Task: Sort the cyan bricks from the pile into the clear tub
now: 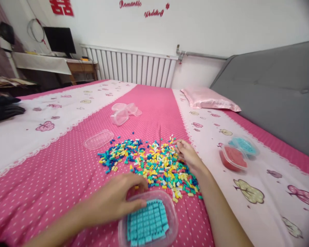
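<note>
A clear plastic container stands on the bed close to me, with rows of turquoise toy bricks packed inside. My left hand straddles its far left rim, thumb over the bricks and fingers curled on the outer side. Beyond it spreads a loose pile of small toy bricks in yellow, blue, green, white and red. At the pile's far right edge my right hand is closed in a pinch, with a tiny light blue brick seeming to show at the fingertips.
To the right sit a container of red bricks and one of light blue bricks. A clear lid and several clear containers lie beyond the pile. A pink pillow and a black glove are farther off.
</note>
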A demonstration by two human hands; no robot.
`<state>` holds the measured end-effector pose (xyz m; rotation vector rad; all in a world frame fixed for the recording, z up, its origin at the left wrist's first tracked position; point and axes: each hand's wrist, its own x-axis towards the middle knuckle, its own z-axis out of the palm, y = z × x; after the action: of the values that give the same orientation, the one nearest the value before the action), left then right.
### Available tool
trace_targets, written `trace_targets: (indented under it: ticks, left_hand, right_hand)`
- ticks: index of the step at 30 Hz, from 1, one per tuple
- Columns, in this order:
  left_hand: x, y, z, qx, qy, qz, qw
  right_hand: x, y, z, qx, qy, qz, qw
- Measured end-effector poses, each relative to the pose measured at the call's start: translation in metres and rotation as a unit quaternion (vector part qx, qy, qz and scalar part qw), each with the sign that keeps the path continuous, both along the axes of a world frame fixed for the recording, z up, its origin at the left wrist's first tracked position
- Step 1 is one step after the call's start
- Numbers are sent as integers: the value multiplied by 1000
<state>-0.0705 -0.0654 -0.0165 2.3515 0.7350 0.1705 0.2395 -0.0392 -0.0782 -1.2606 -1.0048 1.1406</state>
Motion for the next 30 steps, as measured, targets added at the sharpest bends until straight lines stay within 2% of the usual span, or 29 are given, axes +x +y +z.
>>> trace_targets:
  ticks: [3,5,7,10,13,15,19,23,27,28,30]
  left_hand:
    - [20,31,25,-88,101,-149,980]
    - [36,50,39,-104,156,-166,968]
    - [54,63,47,-135,194,-200,951]
    - [74,69,43,-191,188,-237,934]
    - [81,66,29,-223,163,-263,924]
    - [77,63,21,-245,158,-274,917]
    - [64,60,20,-225,139,-236,935]
    - [58,59,23,-225,117,-184,950]
    - [58,63,24,-251,29,-76,965]
    - [58,64,24,-246,17,-62,967]
    - [59,64,23,-214,4,-75,974]
  right_hand:
    - [-17,-11,23,11,-18,59,998]
    - [-24,-21,43,17,-29,126,991]
    - [-28,-32,61,17,-39,200,979]
    - [-32,-51,74,24,-43,270,962]
    - [-34,-72,76,44,-73,359,930]
    - [-36,-84,75,26,-103,369,923]
    - [-38,-96,68,14,-140,390,910]
    - [-42,-94,56,-17,-69,327,942]
    - [-48,-90,54,-42,-17,306,951]
    - [-49,-90,55,-44,-14,304,952]
    - [-51,-89,56,-45,-9,298,953]
